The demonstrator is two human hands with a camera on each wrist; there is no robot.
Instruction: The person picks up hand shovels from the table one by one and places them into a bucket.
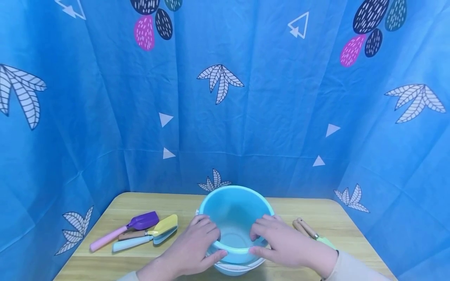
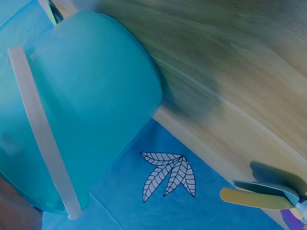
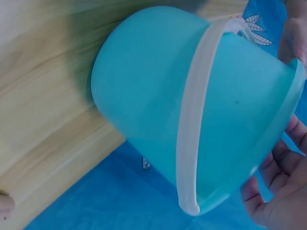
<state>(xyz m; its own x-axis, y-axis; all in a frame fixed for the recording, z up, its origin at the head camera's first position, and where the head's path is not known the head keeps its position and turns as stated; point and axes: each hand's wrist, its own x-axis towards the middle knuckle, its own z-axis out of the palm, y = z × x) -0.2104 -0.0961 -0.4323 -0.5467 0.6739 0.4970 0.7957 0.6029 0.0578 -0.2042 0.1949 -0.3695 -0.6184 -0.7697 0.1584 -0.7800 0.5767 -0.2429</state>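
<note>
A turquoise bucket (image 1: 233,207) stands on the wooden table in front of me, its open top tipped toward me in the head view. My left hand (image 1: 197,244) grips the rim on the near left, thumb outside and fingers curled over into the bucket. On the near right, my right hand (image 1: 286,242) holds the rim the same way. A whitish carrying handle (image 3: 192,115) hangs down around the bucket's near side. The left wrist view shows the bucket's outer wall (image 2: 96,81) beside the tabletop.
Left of the bucket lie a purple shovel (image 1: 143,221) with a pink handle, a yellow trowel (image 1: 166,224) and a light blue trowel (image 1: 131,244). On the right are wooden-handled tools (image 1: 306,228), one with a green head (image 1: 327,242). Blue patterned curtain (image 1: 225,128) surrounds the table (image 1: 175,201).
</note>
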